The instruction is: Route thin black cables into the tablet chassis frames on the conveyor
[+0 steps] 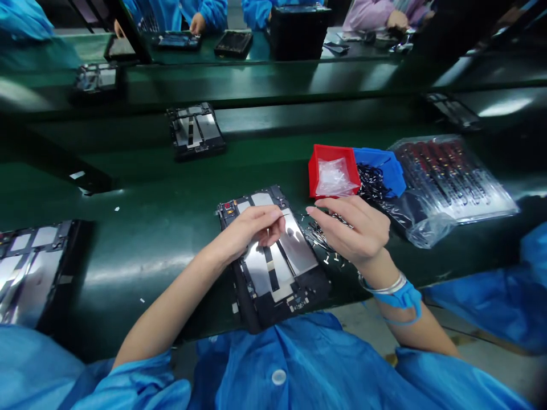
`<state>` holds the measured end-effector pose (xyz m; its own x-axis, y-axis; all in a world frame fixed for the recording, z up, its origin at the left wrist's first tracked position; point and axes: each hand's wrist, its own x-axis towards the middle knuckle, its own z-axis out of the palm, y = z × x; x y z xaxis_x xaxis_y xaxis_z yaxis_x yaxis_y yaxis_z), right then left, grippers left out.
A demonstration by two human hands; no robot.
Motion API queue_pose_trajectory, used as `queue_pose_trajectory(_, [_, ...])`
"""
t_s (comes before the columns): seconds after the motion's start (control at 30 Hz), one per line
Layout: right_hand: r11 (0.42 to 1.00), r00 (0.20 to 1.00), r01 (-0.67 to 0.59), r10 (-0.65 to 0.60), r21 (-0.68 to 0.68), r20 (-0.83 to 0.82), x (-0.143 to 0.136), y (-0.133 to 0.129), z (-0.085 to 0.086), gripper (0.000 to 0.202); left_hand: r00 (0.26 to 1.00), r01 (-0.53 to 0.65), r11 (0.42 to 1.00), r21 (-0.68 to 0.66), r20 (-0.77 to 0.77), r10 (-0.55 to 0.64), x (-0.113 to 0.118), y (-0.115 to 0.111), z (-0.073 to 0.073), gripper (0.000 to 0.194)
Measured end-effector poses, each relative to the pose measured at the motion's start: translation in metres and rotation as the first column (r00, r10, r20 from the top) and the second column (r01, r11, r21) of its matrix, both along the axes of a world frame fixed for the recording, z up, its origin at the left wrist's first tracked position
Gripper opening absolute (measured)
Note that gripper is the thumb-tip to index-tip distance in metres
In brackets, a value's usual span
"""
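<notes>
My left hand (261, 225) is over the upper part of an opened tablet (299, 242). Its thumb and forefinger are pinched together, with a thin dark sliver at their tips too small to name. The tablet lies tilted at the table's front edge, its silver plates, black ribbon cable and small boards exposed. To its right, my right hand (356, 228) hovers with fingers stretched out and apart, and nothing shows between them. Partly hidden under that hand is a pile of small metal-and-black parts (318, 234), some scattered beside the tablet.
Behind my right hand stand a red bin (314, 171) of clear plastic pieces and a blue bin (395, 171) of black parts. A clear tray (482, 196) of flex strips lies farther right. Other opened tablets (199, 131) rest beyond and at left. Co-workers' hands (197, 24) work across.
</notes>
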<state>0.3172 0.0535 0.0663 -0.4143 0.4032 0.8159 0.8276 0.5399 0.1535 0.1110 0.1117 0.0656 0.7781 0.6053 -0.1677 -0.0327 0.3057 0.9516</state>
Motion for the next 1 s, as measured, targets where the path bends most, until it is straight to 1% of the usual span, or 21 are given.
queue_pose_trajectory(0.1, [1.000, 1.000, 0.013, -0.013, 0.029, -0.017, -0.003, 0.002, -0.002, 0.027, 0.998, -0.037, 0.998, -0.055, 0.043, 0.039, 0.001, 0.001, -0.002, 0.035])
queue_pose_trajectory(0.2, [0.993, 0.989, 0.108, -0.102, 0.050, -0.107, -0.015, -0.003, 0.001, 0.031, 0.985, -0.150, 0.988, -0.025, 0.078, 0.151, 0.004, -0.002, -0.005, 0.030])
queue_pose_trajectory(0.27, [0.990, 0.978, 0.136, -0.131, 0.019, -0.163, -0.025, -0.008, 0.002, 0.030, 0.973, -0.219, 0.975, 0.019, 0.084, 0.217, 0.007, -0.005, -0.007, 0.029])
queue_pose_trajectory(0.33, [0.993, 0.978, 0.113, -0.117, -0.034, -0.172, -0.033, -0.010, 0.001, 0.024, 0.969, -0.242, 0.967, 0.077, 0.075, 0.236, 0.010, -0.009, -0.009, 0.030])
queue_pose_trajectory(0.47, [0.985, 0.981, 0.090, -0.113, -0.148, -0.155, -0.038, -0.007, -0.005, 0.013, 0.973, -0.228, 0.944, 0.239, 0.030, 0.227, 0.013, -0.014, -0.010, 0.026])
queue_pose_trajectory(0.57, [0.980, 0.981, 0.079, -0.109, -0.181, -0.162, -0.039, -0.006, -0.007, 0.011, 0.968, -0.230, 0.896, 0.379, -0.008, 0.251, 0.013, -0.016, -0.010, 0.016])
queue_pose_trajectory(0.67, [0.977, 0.980, 0.072, -0.106, -0.200, -0.166, -0.040, -0.005, -0.006, 0.010, 0.961, -0.205, 0.835, 0.511, -0.057, 0.271, 0.013, -0.016, -0.011, 0.020])
queue_pose_trajectory(0.7, [0.976, 0.981, 0.073, -0.107, -0.204, -0.163, -0.038, -0.003, -0.006, 0.011, 0.959, -0.194, 0.831, 0.522, -0.077, 0.272, 0.013, -0.016, -0.011, 0.021])
queue_pose_trajectory(0.73, [0.975, 0.980, 0.085, -0.119, -0.203, -0.161, -0.032, 0.000, -0.006, 0.012, 0.958, -0.187, 0.843, 0.505, -0.098, 0.271, 0.013, -0.015, -0.012, 0.022])
queue_pose_trajectory(0.77, [0.972, 0.975, 0.120, -0.154, -0.200, -0.162, -0.024, 0.005, -0.008, 0.013, 0.957, -0.184, 0.869, 0.459, -0.118, 0.265, 0.012, -0.014, -0.012, 0.023])
queue_pose_trajectory(0.83, [0.945, 0.939, 0.260, -0.295, -0.200, -0.175, -0.001, 0.019, -0.012, 0.016, 0.957, -0.199, 0.931, 0.307, -0.142, 0.251, 0.012, -0.011, -0.013, 0.031])
queue_pose_trajectory(0.87, [0.903, 0.894, 0.371, -0.410, -0.215, -0.181, 0.012, 0.026, -0.015, 0.018, 0.958, -0.216, 0.950, 0.227, -0.139, 0.251, 0.012, -0.009, -0.013, 0.037])
queue_pose_trajectory(0.9, [0.850, 0.841, 0.465, -0.511, -0.248, -0.175, 0.023, 0.032, -0.018, 0.020, 0.958, -0.236, 0.959, 0.159, -0.126, 0.257, 0.011, -0.007, -0.013, 0.041])
queue_pose_trajectory(0.93, [0.804, 0.802, 0.524, -0.577, -0.283, -0.156, 0.032, 0.037, -0.020, 0.022, 0.958, -0.255, 0.961, 0.106, -0.109, 0.266, 0.011, -0.006, -0.013, 0.045])
queue_pose_trajectory(0.97, [0.781, 0.788, 0.544, -0.601, -0.305, -0.132, 0.036, 0.039, -0.021, 0.021, 0.957, -0.272, 0.960, 0.068, -0.088, 0.277, 0.011, -0.005, -0.013, 0.047])
queue_pose_trajectory(1.0, [0.784, 0.794, 0.535, -0.594, -0.314, -0.129, 0.035, 0.039, -0.022, 0.020, 0.955, -0.286, 0.957, 0.041, -0.067, 0.288, 0.011, -0.004, -0.013, 0.048])
